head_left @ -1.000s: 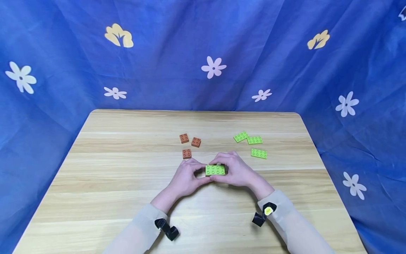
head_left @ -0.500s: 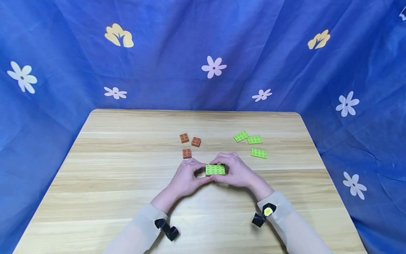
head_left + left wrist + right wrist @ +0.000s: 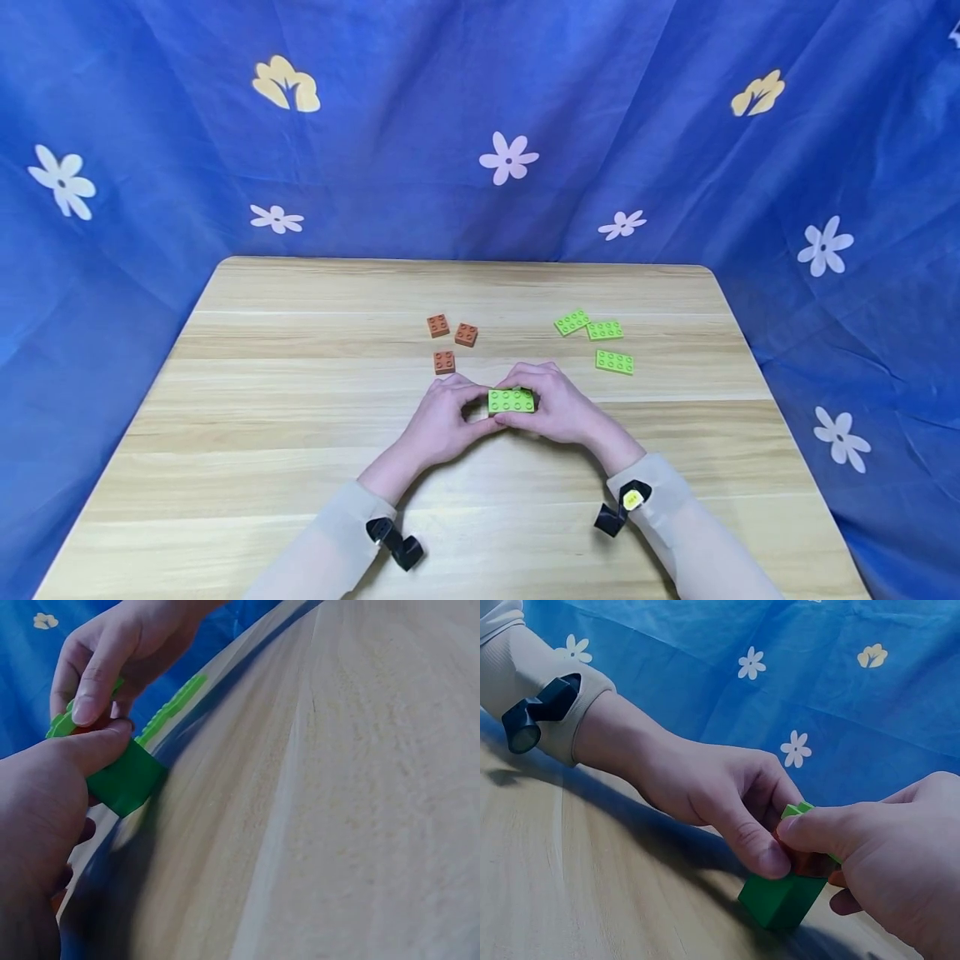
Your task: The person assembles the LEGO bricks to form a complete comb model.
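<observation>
A small stack of toy bricks stands between both hands on the table. At its bottom is a dark green brick (image 3: 776, 900), a reddish-brown brick (image 3: 802, 861) sits above that, and a light green eight-stud brick (image 3: 507, 402) caps it. My left hand (image 3: 442, 421) grips the stack's left side, its thumb low by the dark green brick in the left wrist view. From the right, my right hand (image 3: 558, 402) pinches the light green top brick between thumb and fingers. The fingers hide much of the brown layer.
Behind my left hand lie three loose four-stud brown bricks (image 3: 444, 362). Three loose light green bricks (image 3: 614, 362) lie farther right, two of them close together at the back. A blue flowered curtain (image 3: 420, 100) hangs beyond the wooden table (image 3: 247, 400).
The head view has shifted very slightly. Both hands stay on the stack in nearly the same place, and the loose bricks have not moved.
</observation>
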`<state>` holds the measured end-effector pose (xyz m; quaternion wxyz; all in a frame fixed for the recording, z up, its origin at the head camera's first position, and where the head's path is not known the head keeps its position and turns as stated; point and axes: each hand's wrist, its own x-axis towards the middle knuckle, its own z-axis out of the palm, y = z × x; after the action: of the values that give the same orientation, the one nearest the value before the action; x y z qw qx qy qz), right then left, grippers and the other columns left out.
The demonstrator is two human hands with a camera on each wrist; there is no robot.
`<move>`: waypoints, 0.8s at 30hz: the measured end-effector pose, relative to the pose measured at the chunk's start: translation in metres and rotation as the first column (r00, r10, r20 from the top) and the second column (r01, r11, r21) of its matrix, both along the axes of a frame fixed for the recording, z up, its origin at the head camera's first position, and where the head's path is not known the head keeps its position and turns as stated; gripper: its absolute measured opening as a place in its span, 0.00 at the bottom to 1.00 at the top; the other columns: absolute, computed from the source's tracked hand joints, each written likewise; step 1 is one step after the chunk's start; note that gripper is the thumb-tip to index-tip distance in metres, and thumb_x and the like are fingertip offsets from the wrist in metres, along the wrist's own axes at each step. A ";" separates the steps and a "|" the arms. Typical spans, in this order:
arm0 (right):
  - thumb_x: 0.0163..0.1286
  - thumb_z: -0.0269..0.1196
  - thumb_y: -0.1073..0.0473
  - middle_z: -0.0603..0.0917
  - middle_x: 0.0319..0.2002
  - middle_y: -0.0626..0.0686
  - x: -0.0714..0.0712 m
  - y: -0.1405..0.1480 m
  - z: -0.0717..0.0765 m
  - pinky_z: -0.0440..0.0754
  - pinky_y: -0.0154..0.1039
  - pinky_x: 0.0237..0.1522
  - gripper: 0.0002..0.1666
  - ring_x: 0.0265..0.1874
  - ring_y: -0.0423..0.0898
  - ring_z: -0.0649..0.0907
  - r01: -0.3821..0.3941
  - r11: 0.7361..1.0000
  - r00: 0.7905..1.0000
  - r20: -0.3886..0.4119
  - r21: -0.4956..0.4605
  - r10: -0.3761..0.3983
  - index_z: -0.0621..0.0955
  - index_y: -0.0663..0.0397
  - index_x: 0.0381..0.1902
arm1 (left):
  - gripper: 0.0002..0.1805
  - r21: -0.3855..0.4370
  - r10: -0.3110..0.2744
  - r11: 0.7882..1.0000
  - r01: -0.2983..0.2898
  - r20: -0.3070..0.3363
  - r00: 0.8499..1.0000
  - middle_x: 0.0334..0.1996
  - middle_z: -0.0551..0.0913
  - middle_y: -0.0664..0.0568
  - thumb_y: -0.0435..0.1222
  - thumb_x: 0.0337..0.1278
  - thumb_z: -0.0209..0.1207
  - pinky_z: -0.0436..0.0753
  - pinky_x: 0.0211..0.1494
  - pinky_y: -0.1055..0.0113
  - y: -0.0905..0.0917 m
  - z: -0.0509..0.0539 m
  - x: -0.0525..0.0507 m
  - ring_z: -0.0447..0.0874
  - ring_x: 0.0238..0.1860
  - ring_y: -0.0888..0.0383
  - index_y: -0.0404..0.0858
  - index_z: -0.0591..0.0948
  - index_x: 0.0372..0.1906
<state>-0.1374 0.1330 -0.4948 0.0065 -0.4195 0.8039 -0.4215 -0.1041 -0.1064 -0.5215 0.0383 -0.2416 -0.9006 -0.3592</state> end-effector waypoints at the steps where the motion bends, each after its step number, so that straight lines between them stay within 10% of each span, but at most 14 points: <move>1: 0.64 0.79 0.50 0.87 0.44 0.36 0.000 0.000 0.000 0.73 0.43 0.47 0.20 0.40 0.35 0.83 -0.003 1.000 1.000 0.009 -0.003 0.003 0.88 0.46 0.53 | 0.25 -0.001 -0.004 1.000 0.004 0.002 1.000 0.45 0.90 0.63 0.58 0.57 0.74 0.75 0.58 0.58 -0.001 0.001 0.000 0.81 0.49 0.64 0.48 0.90 0.53; 14: 0.68 0.77 0.51 0.83 0.45 0.37 0.002 0.001 0.000 0.83 0.38 0.50 0.20 0.44 0.37 0.83 0.004 1.000 0.994 0.107 0.008 -0.005 0.88 0.48 0.55 | 0.32 0.114 -0.053 0.992 0.051 0.011 0.999 0.51 0.88 0.60 0.51 0.48 0.82 0.76 0.62 0.52 -0.033 0.015 -0.011 0.83 0.54 0.57 0.44 0.88 0.59; 24: 0.68 0.77 0.49 0.84 0.44 0.36 0.004 0.000 0.000 0.82 0.39 0.54 0.20 0.45 0.36 0.84 0.033 0.999 0.993 0.114 0.020 -0.035 0.88 0.46 0.55 | 0.39 0.106 0.042 0.993 -0.046 0.045 0.998 0.61 0.85 0.55 0.49 0.45 0.84 0.72 0.72 0.48 -0.065 0.021 -0.038 0.79 0.64 0.52 0.42 0.84 0.65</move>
<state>-0.1334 0.1326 -0.4948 0.0490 -0.3807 0.8132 -0.4375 -0.1424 -0.1717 -0.5005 0.0400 -0.2115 -0.8858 -0.4112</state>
